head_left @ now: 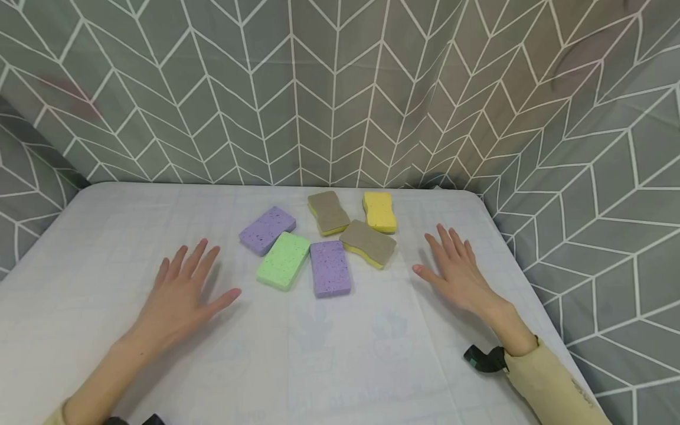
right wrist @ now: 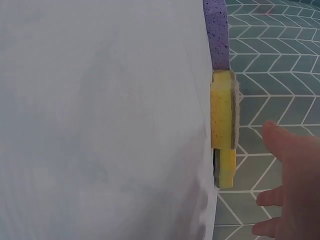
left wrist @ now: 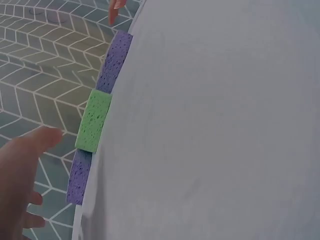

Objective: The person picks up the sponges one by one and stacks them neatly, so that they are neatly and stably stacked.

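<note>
Several sponges lie in a loose cluster toward the back of the table. Two are purple, one at the upper left (head_left: 268, 230) and one at the front (head_left: 330, 269). Between them rests a green sponge (head_left: 284, 261). Two sponges with grey-brown tops over yellow sides, one behind (head_left: 328, 212) and one nearer (head_left: 369, 243), lie to the right, beside a yellow sponge (head_left: 379, 211). My left hand (head_left: 183, 295), fingers spread, is left of the cluster and holds nothing. On the other side my right hand (head_left: 457, 271) is spread too, apart from every sponge.
A white cloth covers the table (head_left: 297, 366). Grey curtains (head_left: 319, 88) with a white chevron pattern hang behind it and along the right side. A black device (head_left: 484, 359) sits at my right wrist, by the beige sleeve (head_left: 552, 383).
</note>
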### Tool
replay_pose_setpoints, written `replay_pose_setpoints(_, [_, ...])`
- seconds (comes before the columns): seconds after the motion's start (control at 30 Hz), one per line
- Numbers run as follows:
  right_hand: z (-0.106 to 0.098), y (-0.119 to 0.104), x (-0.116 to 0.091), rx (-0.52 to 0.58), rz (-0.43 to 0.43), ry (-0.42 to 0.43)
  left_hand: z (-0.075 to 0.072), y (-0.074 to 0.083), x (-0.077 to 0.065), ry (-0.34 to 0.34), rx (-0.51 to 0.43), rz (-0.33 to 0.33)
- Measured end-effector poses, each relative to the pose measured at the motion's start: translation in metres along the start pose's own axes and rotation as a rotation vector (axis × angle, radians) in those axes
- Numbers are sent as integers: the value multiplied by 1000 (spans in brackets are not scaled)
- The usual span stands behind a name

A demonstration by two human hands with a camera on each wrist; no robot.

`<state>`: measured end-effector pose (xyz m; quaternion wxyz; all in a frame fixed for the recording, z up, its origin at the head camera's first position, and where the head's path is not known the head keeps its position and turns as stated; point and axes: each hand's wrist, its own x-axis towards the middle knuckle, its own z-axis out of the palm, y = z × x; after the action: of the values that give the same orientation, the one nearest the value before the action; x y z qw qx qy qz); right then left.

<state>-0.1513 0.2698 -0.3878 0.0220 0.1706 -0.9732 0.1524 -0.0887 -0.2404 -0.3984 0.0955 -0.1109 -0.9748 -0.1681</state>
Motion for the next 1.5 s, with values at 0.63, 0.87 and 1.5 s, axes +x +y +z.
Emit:
replay_pose_setpoints(0.63, [9, -28, 8, 262, -21, 101, 26, 47, 23, -29, -313, -66])
replay_pose_setpoints(0.87, [13, -39, 8, 326, -47, 179, 38, 55, 27, -60, -322, -68])
replay_pose_setpoints(1.5, [37, -67, 9, 546, -119, 293, 64, 58, 31, 114, -374, -57])
